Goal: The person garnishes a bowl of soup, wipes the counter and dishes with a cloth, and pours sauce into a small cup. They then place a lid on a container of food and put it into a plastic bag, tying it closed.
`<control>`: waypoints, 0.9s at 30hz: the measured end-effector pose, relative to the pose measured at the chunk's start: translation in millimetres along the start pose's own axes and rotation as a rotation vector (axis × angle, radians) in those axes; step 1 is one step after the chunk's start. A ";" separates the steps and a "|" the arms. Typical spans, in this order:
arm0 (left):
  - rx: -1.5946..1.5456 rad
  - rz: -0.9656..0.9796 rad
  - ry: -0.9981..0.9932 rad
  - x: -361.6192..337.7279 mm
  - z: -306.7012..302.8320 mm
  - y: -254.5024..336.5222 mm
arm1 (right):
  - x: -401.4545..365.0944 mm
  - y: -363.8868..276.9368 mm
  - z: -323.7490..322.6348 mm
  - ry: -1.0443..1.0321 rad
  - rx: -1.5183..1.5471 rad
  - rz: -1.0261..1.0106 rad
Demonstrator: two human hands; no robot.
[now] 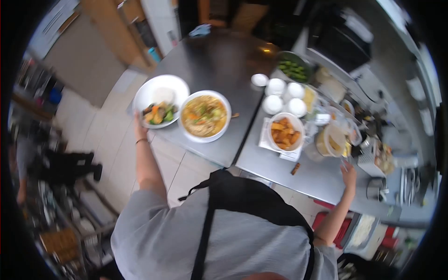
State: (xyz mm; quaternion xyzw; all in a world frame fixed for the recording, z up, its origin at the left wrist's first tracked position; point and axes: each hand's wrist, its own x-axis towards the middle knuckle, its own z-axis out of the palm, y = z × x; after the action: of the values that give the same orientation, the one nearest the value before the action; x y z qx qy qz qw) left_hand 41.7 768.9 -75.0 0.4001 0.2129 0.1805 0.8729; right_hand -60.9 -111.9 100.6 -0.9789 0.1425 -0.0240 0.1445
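Note:
My left hand (140,123) grips the near left rim of a wide white bowl (142,91), its fingers partly hidden by the bowl. Inside are white rice (164,95) and mixed vegetables (161,113). Touching or nearly touching this bowl on its right is a round white bowl of noodle soup (204,115), with broth and greens. On the right, my right hand (348,173) is over the counter edge, close to a clear tub with yellowish contents (330,141). Its fingers are blurred, and a pale glint shows at the tips.
A tub of orange fried pieces (285,133) stands on the steel counter (273,164), near several white round containers (285,97). Behind is a bowl of green vegetables (292,70). A small brown piece (296,168) lies near the counter edge. Another person (28,158) is at far left.

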 end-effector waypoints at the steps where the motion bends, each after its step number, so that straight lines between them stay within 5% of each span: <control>1: 0.018 -0.007 0.039 10.8 -0.7 3.9 | -1.3 -7.0 -2.9 0.009 -0.030 0.001; 3: 0.171 0.066 0.026 -3.2 22.4 17.1 | -1.7 0.8 4.7 0.079 0.046 -0.016; 5: 0.181 -0.126 0.005 40.1 -14.4 25.6 | -11.9 -21.5 -12.1 0.071 0.028 -0.035; 6: 0.185 -0.162 -0.195 32.3 7.4 35.3 | -14.2 -20.1 -13.8 0.075 0.034 -0.002; 8: 0.298 -0.160 0.082 24.3 21.9 43.1 | -22.6 -14.0 -13.5 0.096 0.043 0.046; 9: 0.297 -0.162 0.057 26.1 41.2 43.3 | -24.9 -12.1 -14.2 0.079 0.055 0.070; 11: 1.524 0.354 0.538 21.7 75.7 44.9 | -25.9 5.3 -14.1 0.073 0.071 0.094; 12: 1.517 0.363 0.534 11.1 101.9 46.7 | -27.4 17.1 -9.2 0.075 0.067 0.080; 15: 1.293 1.018 0.171 -72.2 250.0 30.3 | -31.9 52.7 -8.5 0.102 0.081 0.053; 16: 1.108 1.079 0.031 -96.6 299.1 16.0 | -33.9 66.8 -10.0 0.123 0.097 0.048; 17: 0.944 0.969 -0.065 -115.3 345.7 -3.0 | -34.9 87.3 -9.4 0.119 0.101 0.032; 18: 0.886 1.060 -0.150 -169.1 407.2 -19.5 | -33.9 115.6 -5.5 0.190 0.031 0.085; 19: 0.875 0.894 -0.254 -225.7 461.3 -30.1 | -32.3 144.8 0.1 0.262 -0.038 0.134; 21: 0.823 1.109 -0.441 -277.2 529.4 -76.3 | -36.3 204.4 20.9 0.303 -0.220 0.146; 23: 0.718 1.112 -0.644 -315.1 593.0 -104.3 | -43.5 227.7 28.4 -0.005 -0.311 0.239; 27: 0.430 1.012 -0.804 -344.0 702.3 -136.4 | -72.7 240.8 46.6 0.289 -0.129 0.077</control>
State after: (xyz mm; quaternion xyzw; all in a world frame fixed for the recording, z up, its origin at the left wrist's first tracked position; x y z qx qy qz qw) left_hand 133.5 81.4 311.2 0.6511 -0.3104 0.3575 0.5933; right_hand -192.0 -299.2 -14.2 -0.9663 0.2006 -0.1500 0.0599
